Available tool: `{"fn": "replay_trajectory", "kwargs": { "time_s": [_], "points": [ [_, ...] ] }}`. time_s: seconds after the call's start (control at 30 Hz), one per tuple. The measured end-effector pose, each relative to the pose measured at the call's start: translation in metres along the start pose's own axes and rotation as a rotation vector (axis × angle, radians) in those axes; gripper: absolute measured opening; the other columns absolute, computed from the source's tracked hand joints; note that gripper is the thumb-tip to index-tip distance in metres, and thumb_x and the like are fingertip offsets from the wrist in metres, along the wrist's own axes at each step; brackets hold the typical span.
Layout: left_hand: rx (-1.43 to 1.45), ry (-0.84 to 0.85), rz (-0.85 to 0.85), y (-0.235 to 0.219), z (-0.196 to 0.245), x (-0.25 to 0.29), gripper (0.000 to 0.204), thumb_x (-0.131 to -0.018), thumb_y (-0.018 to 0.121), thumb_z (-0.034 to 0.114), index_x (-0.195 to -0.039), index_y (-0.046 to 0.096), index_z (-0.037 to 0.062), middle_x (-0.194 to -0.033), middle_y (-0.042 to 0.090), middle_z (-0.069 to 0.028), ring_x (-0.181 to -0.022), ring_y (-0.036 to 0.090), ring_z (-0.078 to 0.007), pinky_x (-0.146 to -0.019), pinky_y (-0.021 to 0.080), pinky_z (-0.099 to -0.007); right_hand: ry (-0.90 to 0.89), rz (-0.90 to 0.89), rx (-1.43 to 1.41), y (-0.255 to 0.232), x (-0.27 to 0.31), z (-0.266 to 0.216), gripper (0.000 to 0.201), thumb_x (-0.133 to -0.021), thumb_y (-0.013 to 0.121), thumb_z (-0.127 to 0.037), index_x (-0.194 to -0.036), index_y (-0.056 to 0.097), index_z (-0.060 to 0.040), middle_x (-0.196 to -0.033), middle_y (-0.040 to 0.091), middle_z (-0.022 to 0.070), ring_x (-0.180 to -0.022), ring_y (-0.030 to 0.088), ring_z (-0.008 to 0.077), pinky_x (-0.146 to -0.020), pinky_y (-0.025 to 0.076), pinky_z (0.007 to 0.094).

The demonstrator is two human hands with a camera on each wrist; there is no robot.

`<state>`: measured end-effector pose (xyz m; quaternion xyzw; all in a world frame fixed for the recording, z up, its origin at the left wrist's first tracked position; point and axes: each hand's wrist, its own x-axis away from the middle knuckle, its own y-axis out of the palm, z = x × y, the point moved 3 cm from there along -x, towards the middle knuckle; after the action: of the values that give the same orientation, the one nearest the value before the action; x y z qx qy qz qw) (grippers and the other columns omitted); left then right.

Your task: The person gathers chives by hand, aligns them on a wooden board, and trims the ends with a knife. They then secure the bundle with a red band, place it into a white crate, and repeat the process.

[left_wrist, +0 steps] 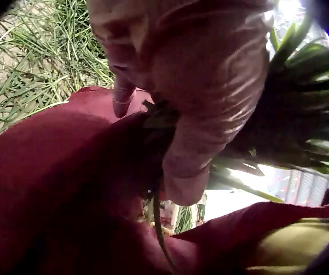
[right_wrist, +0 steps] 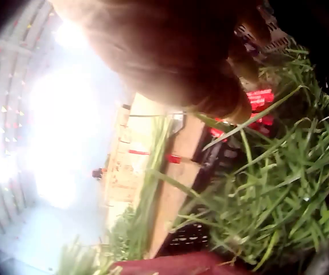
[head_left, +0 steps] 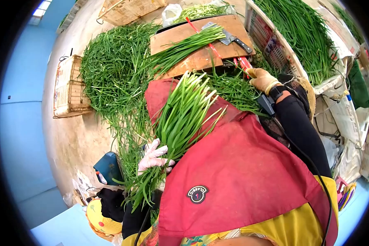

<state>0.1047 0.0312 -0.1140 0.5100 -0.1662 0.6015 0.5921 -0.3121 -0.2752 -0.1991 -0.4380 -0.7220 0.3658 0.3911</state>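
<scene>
My left hand (head_left: 153, 158), in a whitish glove, grips a bunch of garlic chives (head_left: 180, 115) low down among the leaves. The bunch lies across the red apron (head_left: 242, 164), pale stem ends pointing toward the board. In the left wrist view the gloved thumb (left_wrist: 187, 172) wraps over the dark leaves. My right hand (head_left: 264, 80), gloved too, pinches at a stack of red tape strips (head_left: 244, 63) by the board's right side. Another bunch of chives (head_left: 184, 47) lies on the wooden board (head_left: 168, 41), across a red strip. Beside it rests a cleaver (head_left: 229, 39) with a black handle.
Loose chives (head_left: 115, 69) are heaped on the floor at left, near a plastic basket (head_left: 69, 86). At right stands a large crate (head_left: 270, 37) beside piled long chives (head_left: 299, 37). More trimmed greens (head_left: 233, 88) lie under the board's near edge.
</scene>
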Motion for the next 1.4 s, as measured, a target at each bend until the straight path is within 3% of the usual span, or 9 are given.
{"fn": "replay_trajectory", "kwargs": {
  "time_s": [0.07, 0.1, 0.2, 0.3, 0.43, 0.7, 0.83, 1.2, 1.4],
  "points": [
    [-1.135, 1.114, -0.273, 0.01, 0.005, 0.004, 0.028, -0.072, 0.072, -0.004, -0.097, 0.074, 0.0071, -0.129, 0.06, -0.0163, -0.129, 0.05, -0.0275, -0.116, 0.025, -0.0452, -0.113, -0.277, -0.45, 0.007, 0.009, -0.015, 0.04, -0.084, 0.063, -0.021, -0.121, 0.063, -0.0049, -0.116, 0.066, 0.0179, -0.112, 0.061, 0.0285, -0.096, 0.046, 0.0332],
    [-0.82, 0.615, 0.025, -0.033, -0.024, -0.009, 0.023, -0.072, 0.07, 0.0, -0.093, 0.075, 0.0068, -0.127, 0.062, -0.0143, -0.129, 0.05, -0.0279, -0.119, 0.014, -0.0442, -0.163, -0.319, -0.449, 0.007, 0.014, -0.027, 0.045, -0.085, 0.065, -0.027, -0.124, 0.062, -0.0036, -0.119, 0.065, 0.0168, -0.111, 0.061, 0.0241, -0.097, 0.045, 0.0307],
    [-1.264, 1.076, -0.244, 0.003, -0.001, 0.001, 0.021, -0.075, 0.069, -0.001, -0.093, 0.075, 0.0064, -0.125, 0.063, -0.0142, -0.13, 0.049, -0.0268, -0.118, 0.019, -0.0439, -0.182, -0.42, -0.547, 0.02, 0.024, -0.054, 0.047, -0.087, 0.064, -0.028, -0.125, 0.06, -0.0001, -0.121, 0.065, 0.0158, -0.113, 0.061, 0.0242, -0.098, 0.044, 0.0313],
    [-0.505, 0.701, 0.008, 0.033, -0.013, 0.007, 0.016, -0.076, 0.071, 0.003, -0.092, 0.074, 0.0045, -0.121, 0.063, -0.0143, -0.127, 0.05, -0.0268, -0.117, 0.022, -0.0447, -0.22, -0.355, -0.664, 0.032, 0.026, -0.078, 0.049, -0.092, 0.063, -0.02, -0.133, 0.051, 0.0038, -0.13, 0.058, 0.0155, -0.115, 0.057, 0.0188, -0.1, 0.043, 0.0297],
    [-0.619, 1.041, 0.246, 0.047, -0.017, 0.028, 0.023, -0.078, 0.075, 0.024, -0.091, 0.073, 0.0047, -0.122, 0.057, -0.0138, -0.124, 0.047, -0.0267, -0.115, 0.022, -0.0473, -0.187, -0.438, -1.081, 0.065, 0.016, -0.097, 0.07, -0.092, 0.064, -0.018, -0.148, 0.026, 0.0042, -0.124, 0.059, 0.0101, -0.108, 0.057, 0.0125, -0.094, 0.045, 0.0264],
    [-0.296, 1.08, 0.264, 0.041, -0.026, 0.02, 0.034, -0.08, 0.075, 0.032, -0.097, 0.066, 0.0037, -0.129, 0.056, -0.0161, -0.129, 0.043, -0.0295, -0.115, 0.021, -0.0498, -0.086, -0.507, -1.396, 0.102, 0.012, -0.097, 0.057, -0.079, 0.072, -0.006, -0.131, 0.053, 0.0038, -0.101, 0.069, 0.0089, -0.082, 0.063, 0.0144, -0.075, 0.052, 0.0278],
    [-0.28, 1.055, 0.295, 0.037, -0.028, 0.019, 0.032, -0.081, 0.074, 0.029, -0.097, 0.065, 0.0034, -0.131, 0.055, -0.017, -0.13, 0.043, -0.0299, -0.115, 0.021, -0.05, 0.067, -0.155, -0.912, 0.059, 0.018, -0.079, 0.015, -0.082, 0.07, -0.008, -0.094, 0.071, -0.0004, -0.084, 0.07, 0.0067, -0.071, 0.063, 0.0132, -0.066, 0.051, 0.0258],
    [-0.352, 1.025, 0.295, 0.048, -0.023, 0.023, 0.029, -0.082, 0.073, 0.028, -0.097, 0.067, 0.0042, -0.129, 0.055, -0.0158, -0.131, 0.042, -0.03, -0.116, 0.017, -0.05, -0.451, -0.278, -0.183, 0.029, 0.061, -0.18, 0.029, -0.085, 0.065, -0.034, -0.098, 0.07, -0.0082, -0.088, 0.069, 0.0162, -0.083, 0.066, 0.032, -0.076, 0.052, 0.0426],
    [-0.414, 1.0, 0.372, 0.046, -0.027, 0.027, 0.034, -0.083, 0.071, 0.032, -0.1, 0.068, 0.0031, -0.129, 0.056, -0.0165, -0.132, 0.042, -0.0309, -0.114, 0.023, -0.0493, -0.516, -0.791, -1.287, -0.061, 0.09, -0.195, 0.022, -0.087, 0.064, -0.017, -0.096, 0.069, 0.0026, -0.097, 0.071, 0.0129, -0.057, 0.054, 0.0081, -0.055, 0.046, 0.0216]
  ]
}}
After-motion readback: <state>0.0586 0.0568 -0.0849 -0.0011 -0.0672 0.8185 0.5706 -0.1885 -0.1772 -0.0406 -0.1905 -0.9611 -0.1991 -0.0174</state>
